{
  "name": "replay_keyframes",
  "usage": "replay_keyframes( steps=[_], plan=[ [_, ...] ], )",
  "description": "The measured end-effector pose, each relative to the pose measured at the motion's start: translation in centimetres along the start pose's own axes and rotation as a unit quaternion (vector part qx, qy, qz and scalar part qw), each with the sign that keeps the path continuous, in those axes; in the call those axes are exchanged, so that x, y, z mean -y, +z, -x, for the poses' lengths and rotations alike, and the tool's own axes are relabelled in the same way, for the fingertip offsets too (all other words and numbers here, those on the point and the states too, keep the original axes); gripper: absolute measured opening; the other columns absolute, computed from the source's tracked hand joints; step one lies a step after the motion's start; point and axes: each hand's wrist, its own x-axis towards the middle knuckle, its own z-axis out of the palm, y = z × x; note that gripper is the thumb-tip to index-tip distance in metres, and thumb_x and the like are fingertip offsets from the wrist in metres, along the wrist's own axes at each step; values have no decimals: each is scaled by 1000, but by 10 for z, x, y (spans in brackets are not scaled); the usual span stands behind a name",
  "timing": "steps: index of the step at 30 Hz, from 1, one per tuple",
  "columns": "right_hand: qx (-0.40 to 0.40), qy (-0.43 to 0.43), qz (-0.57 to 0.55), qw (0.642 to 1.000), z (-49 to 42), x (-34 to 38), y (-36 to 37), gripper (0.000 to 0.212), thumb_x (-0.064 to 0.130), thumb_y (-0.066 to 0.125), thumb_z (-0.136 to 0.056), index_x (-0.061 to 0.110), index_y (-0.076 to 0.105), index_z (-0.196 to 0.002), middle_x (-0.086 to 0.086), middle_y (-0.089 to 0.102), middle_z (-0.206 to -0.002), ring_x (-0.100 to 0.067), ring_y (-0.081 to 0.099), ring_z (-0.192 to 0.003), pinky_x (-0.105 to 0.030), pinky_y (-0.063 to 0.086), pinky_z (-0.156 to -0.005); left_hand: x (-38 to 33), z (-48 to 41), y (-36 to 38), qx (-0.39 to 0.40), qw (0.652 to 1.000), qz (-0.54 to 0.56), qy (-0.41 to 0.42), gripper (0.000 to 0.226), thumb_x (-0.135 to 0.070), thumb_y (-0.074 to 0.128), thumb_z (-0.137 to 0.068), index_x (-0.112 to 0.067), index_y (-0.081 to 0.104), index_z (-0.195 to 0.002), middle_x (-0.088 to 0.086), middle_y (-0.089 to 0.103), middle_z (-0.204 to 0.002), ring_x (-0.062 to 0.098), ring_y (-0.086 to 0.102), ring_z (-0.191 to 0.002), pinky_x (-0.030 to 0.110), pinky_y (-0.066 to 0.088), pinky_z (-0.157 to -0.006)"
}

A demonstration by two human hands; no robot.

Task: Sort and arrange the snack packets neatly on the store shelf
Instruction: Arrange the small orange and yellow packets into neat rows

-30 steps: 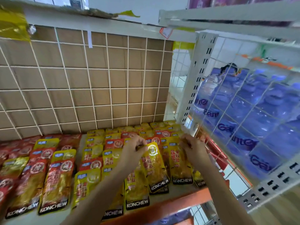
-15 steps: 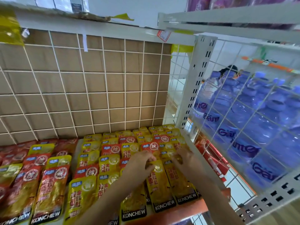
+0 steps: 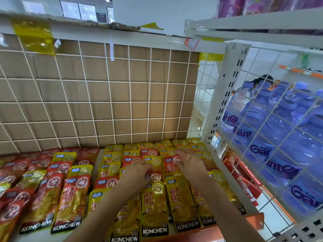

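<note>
Rows of flat KONCHEW snack packets cover the shelf. Yellow packets (image 3: 154,206) fill the right half, with a few red ones (image 3: 172,163) mixed among them. Red packets (image 3: 71,201) lie mostly on the left, with a few yellow ones between. My left hand (image 3: 138,172) rests flat on the packets in the middle of the yellow group, fingers spread. My right hand (image 3: 189,161) lies on packets further back and right, fingers stretched out over a red and a yellow packet. Neither hand grips a packet.
A white wire grid backed by brown cardboard (image 3: 104,95) closes the shelf's back. A white slotted post (image 3: 225,95) and wire side panel (image 3: 272,137) stand at the right, with blue bottles (image 3: 279,123) behind. The orange shelf lip (image 3: 218,231) runs along the front.
Both hands let go of the yellow packets they were pinching near the front and moved back over the rows, now lying flat with fingers spread. The view has tilted down slightly.
</note>
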Motion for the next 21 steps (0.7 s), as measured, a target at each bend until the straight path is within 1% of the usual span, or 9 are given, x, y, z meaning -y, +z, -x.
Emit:
replay_keyframes(
  steps=[2, 4, 9, 11, 14, 17, 19, 21],
  plan=[
    [38, 6, 62, 997, -6, 0, 6, 53, 39, 55, -90, 20, 41, -137, -1, 41, -140, -21, 33, -132, -31, 26, -109, 1, -1, 3, 1, 1000, -9, 2, 39, -35, 52, -92, -28, 46, -130, -6, 42, -135, 15, 34, -130, 32, 30, -108],
    [61, 17, 92, 994, -9, -2, 9, 60, 46, 56, -86, 19, 40, -137, -3, 40, -140, -23, 29, -134, -32, 22, -111, 3, -3, 4, -3, 1000, -8, 1, 35, -34, 52, -92, -27, 48, -126, -6, 46, -130, 14, 37, -125, 30, 32, -106],
    [65, 36, 115, 991, -13, -5, 7, 63, 55, 59, -80, 21, 47, -131, -3, 42, -137, -24, 30, -132, -35, 24, -109, 0, -9, 8, -20, 1000, 14, -8, 20, -26, 55, -92, -23, 55, -112, -5, 53, -119, 13, 45, -113, 27, 37, -98],
    [58, 33, 92, 994, -15, -5, 8, 57, 53, 62, -78, 19, 52, -122, -2, 47, -129, -21, 36, -126, -33, 29, -105, -1, -11, 10, -17, 1000, 20, -14, 16, -23, 57, -91, -22, 55, -107, -5, 56, -115, 13, 48, -108, 27, 39, -94],
    [29, 26, 46, 998, -17, -4, 11, 36, 40, 62, -84, 17, 56, -112, 0, 56, -118, -18, 45, -117, -31, 34, -99, -3, -11, 11, -17, 999, 38, -22, 10, -21, 57, -91, -22, 54, -100, -3, 57, -110, 14, 50, -101, 28, 44, -89],
    [3, 38, 8, 999, -18, -5, 13, 23, 31, 61, -87, 17, 59, -106, -2, 61, -108, -19, 52, -107, -31, 40, -95, -7, -10, 10, -33, 993, 100, -43, 2, -17, 54, -93, -18, 52, -94, -1, 59, -100, 14, 55, -90, 29, 50, -79],
    [-13, 41, -12, 999, -19, -5, 12, 20, 30, 61, -88, 17, 59, -103, -1, 64, -102, -20, 56, -101, -31, 41, -92, -9, -13, 8, -53, 986, 147, -52, 6, -13, 53, -92, -18, 52, -89, 0, 59, -93, 14, 57, -83, 28, 51, -71],
    [-37, 39, -27, 998, -21, -5, 8, 19, 29, 60, -88, 15, 59, -101, -2, 66, -96, -20, 60, -94, -32, 40, -90, -9, -19, 6, -69, 981, 176, -48, 13, -10, 53, -92, -20, 50, -85, 0, 59, -90, 12, 56, -80, 23, 48, -65]
  ],
)
